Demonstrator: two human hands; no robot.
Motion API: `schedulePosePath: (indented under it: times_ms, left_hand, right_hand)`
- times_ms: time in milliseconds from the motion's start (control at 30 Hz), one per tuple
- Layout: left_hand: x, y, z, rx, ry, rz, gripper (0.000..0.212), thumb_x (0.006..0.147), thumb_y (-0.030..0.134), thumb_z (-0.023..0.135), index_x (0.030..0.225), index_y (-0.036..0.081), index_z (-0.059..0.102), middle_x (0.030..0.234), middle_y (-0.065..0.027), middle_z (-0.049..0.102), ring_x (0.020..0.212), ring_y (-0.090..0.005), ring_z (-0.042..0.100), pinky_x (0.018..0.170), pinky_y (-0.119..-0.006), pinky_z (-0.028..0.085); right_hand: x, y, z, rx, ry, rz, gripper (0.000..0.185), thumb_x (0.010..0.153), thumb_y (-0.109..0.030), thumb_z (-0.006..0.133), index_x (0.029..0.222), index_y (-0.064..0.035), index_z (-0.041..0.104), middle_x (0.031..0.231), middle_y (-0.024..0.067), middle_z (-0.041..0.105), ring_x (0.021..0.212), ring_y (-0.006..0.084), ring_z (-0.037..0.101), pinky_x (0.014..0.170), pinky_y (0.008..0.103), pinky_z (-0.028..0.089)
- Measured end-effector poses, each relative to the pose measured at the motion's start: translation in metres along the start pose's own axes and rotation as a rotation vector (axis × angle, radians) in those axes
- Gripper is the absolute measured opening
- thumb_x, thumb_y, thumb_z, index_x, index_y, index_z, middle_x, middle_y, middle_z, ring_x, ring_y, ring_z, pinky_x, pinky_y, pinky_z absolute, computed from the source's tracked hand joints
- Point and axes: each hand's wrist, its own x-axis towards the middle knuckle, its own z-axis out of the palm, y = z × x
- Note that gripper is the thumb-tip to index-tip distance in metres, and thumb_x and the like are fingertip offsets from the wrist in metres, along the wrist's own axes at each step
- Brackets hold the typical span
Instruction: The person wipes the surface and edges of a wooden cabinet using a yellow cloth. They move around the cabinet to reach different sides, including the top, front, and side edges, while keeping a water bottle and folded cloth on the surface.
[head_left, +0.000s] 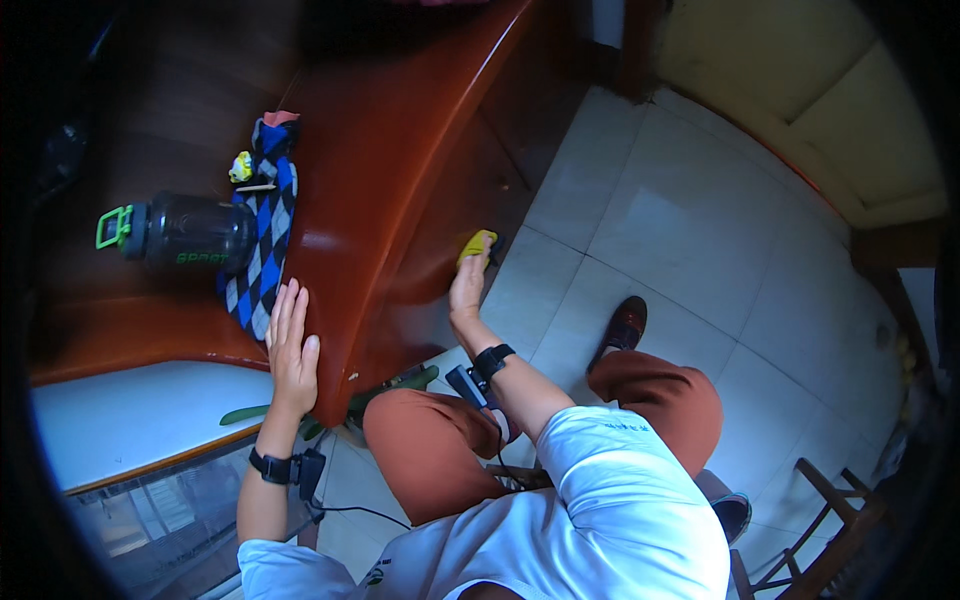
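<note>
My left hand (292, 352) rests flat on the wooden desk top (352, 172) near its corner, fingers extended, fingertips beside a blue, black and grey argyle-patterned cloth (274, 217). Against the wooden side panel of the desk (442, 217), low down, my right hand (469, 281) presses a yellow cloth (475, 247); the fingers are partly hidden by it. A dark plastic sports bottle (199, 232) with a green handle lies on its side, its base on the patterned cloth. Close by are a small yellow and white object (241, 167) and a thin, light-coloured stick (256, 187).
Green plant leaves (386, 386) show under the desk corner. A wooden stool or chair frame (825, 502) stands at lower right on the tiled floor (675, 225). A cream panelled piece (810, 105) is at upper right. A cable (367, 510) runs from the left wrist device.
</note>
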Motion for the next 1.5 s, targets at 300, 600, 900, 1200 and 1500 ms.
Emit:
schedulePosePath:
  times_ms: [300,600,900,1200,1500]
  left_hand:
    - [0.001,-0.002,-0.001,0.006,-0.042,-0.025,0.055,0.097,0.028,0.034,0.148,0.007,0.034,0.155,-0.0138,0.028,0.145,-0.0334,0.02,0.116,-0.049,0.014]
    - [0.0,-0.001,-0.002,-0.002,0.034,0.041,0.054,0.097,0.023,0.038,0.148,0.007,0.036,0.154,-0.0128,0.031,0.144,-0.0318,0.024,0.115,-0.045,0.018]
    - [-0.002,-0.003,0.002,0.024,0.078,0.07,0.054,0.098,0.026,0.039,0.149,0.008,0.034,0.155,-0.0106,0.03,0.144,-0.0293,0.025,0.115,-0.044,0.019]
    - [-0.001,-0.001,0.001,0.008,0.017,-0.004,0.055,0.097,0.026,0.036,0.149,0.01,0.034,0.156,-0.0119,0.028,0.145,-0.0312,0.022,0.116,-0.047,0.015]
    - [-0.001,-0.004,0.002,-0.005,0.007,-0.014,0.053,0.098,0.024,0.033,0.147,0.008,0.037,0.155,-0.012,0.03,0.145,-0.0312,0.023,0.116,-0.046,0.016]
  right_hand:
    - [0.035,0.157,-0.025,0.457,0.135,0.59,0.054,0.102,-0.034,0.027,0.145,-0.0013,0.034,0.142,0.0126,0.043,0.132,0.0236,0.039,0.111,0.0341,0.028]
    - [-0.052,0.031,0.007,0.311,0.029,0.468,0.061,0.102,-0.031,0.033,0.151,0.0007,0.015,0.16,0.0124,0.014,0.147,0.023,0.012,0.118,0.0307,0.011]
    - [-0.15,-0.126,0.0,-0.035,-0.491,-0.455,0.061,0.098,-0.015,0.04,0.153,-0.005,0.016,0.16,0.0191,0.003,0.148,0.0338,-0.001,0.119,0.0414,0.004]
    - [-0.065,-0.011,0.005,-0.041,-0.054,-0.075,0.057,0.099,-0.02,0.031,0.152,-0.0016,0.019,0.16,0.0159,0.009,0.148,0.0294,0.007,0.119,0.0339,0.009]
    - [-0.035,0.177,-0.014,0.572,0.155,0.913,0.047,0.102,-0.041,0.031,0.131,-0.0077,0.046,0.136,0.0127,0.049,0.126,0.0274,0.045,0.109,0.0421,0.032]
